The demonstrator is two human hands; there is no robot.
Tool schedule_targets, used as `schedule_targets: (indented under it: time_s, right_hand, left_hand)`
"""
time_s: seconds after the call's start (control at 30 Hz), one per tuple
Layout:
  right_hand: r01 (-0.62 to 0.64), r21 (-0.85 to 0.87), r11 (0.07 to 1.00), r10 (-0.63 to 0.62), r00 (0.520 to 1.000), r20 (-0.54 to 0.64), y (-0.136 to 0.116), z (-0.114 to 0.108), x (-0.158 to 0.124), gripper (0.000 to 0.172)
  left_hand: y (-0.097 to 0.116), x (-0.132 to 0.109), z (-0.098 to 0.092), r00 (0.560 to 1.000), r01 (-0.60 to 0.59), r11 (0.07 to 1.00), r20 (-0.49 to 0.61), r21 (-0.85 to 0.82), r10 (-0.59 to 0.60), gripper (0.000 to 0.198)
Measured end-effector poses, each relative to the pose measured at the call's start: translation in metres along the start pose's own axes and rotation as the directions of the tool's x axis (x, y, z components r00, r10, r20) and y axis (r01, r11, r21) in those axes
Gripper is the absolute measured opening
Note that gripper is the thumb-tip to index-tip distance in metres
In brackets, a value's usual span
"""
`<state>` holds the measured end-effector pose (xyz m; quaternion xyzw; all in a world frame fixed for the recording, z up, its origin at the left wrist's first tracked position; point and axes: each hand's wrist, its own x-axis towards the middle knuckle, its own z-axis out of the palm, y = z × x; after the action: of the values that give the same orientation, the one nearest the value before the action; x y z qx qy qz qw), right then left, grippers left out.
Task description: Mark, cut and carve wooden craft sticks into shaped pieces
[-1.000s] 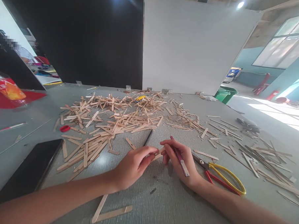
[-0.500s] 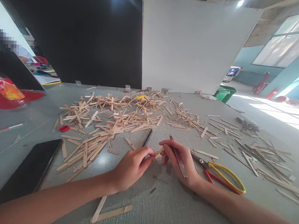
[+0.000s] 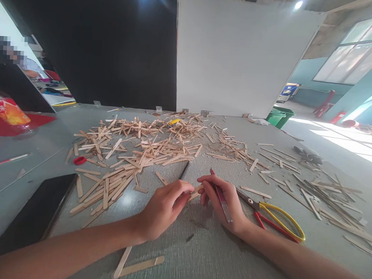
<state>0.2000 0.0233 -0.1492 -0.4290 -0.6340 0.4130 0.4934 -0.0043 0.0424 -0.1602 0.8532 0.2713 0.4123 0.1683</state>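
My left hand [image 3: 166,206] pinches one end of a small wooden stick [image 3: 196,191] just above the grey table [image 3: 199,255]. My right hand [image 3: 223,200] meets it from the other side, fingers curled round a thin dark red tool [image 3: 221,196] that runs back along the palm, and its fingertips touch the same stick. A thin black rod [image 3: 184,170] lies on the table just beyond my left fingers. A wide heap of wooden sticks [image 3: 142,150] spreads across the table behind both hands.
Scissors [image 3: 271,217] with yellow and red handles lie right of my right hand. A black phone [image 3: 37,213] rests at the left, a red cap [image 3: 79,160] near it. Two long sticks [image 3: 136,262] lie near me. A white board [image 3: 239,55] stands behind; darker strips [image 3: 328,199] lie right.
Both hands stay at the same spot with the stick between them; the fingers shifted only slightly. Nothing else has moved.
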Motion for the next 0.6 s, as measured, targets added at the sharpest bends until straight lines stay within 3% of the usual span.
schedule_targets:
  time_s: [0.6]
  right_hand:
    - [-0.004,0.012,1.000,0.003,1.000,0.006,-0.0002,-0.0002,0.0002,0.032]
  left_hand:
    - [-0.0006,-0.0015,0.0016,0.998,0.019,0.999,0.062,0.033,-0.021,0.026]
